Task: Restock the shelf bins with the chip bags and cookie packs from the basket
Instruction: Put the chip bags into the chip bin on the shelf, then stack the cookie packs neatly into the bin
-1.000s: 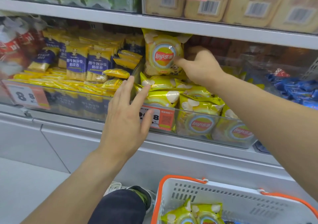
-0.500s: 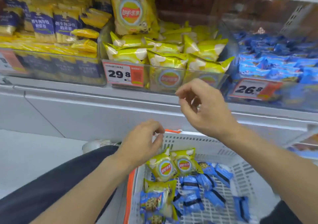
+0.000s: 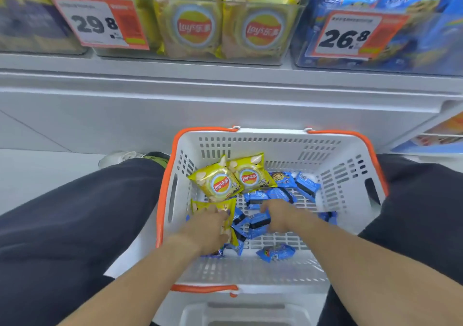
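I'm looking straight down into the white basket [image 3: 348, 175] with the orange rim, sitting on the floor between the person's knees, just in front of the shelf base.

Chip bags in the basket: I count three yellow ones. Two lie side by side at the far-left end, logos up: chip bag one [image 3: 217, 183] and chip bag two [image 3: 251, 175], edges touching. The third chip bag [image 3: 226, 206] is nearer, partly under the left hand.

Left hand [image 3: 209, 228]: fingers curled onto the third chip bag, looks like a grip on it. Right hand [image 3: 280, 214]: down on the blue cookie packs [image 3: 258, 221] mid-basket, fingers bent over them; I can't tell whether it actually has one pinched.

Cookie packs: a loose overlapping pile, roughly nine or ten visible, exact count unclear because of blur and the hands. One blue pack [image 3: 275, 251] lies apart from the pile, nearer the person.

Shelf above: three clear bins in view. Middle chip bin [image 3: 283, 57] shows two front-facing chip bags behind the wall and more on top, tag 29.8 [image 3: 96, 22]. Right cookie bin [image 3: 426, 67] holds blue packs, tag 26.8 [image 3: 347, 35]. Left bin [image 3: 37, 25] is only partly in view, contents blurred.
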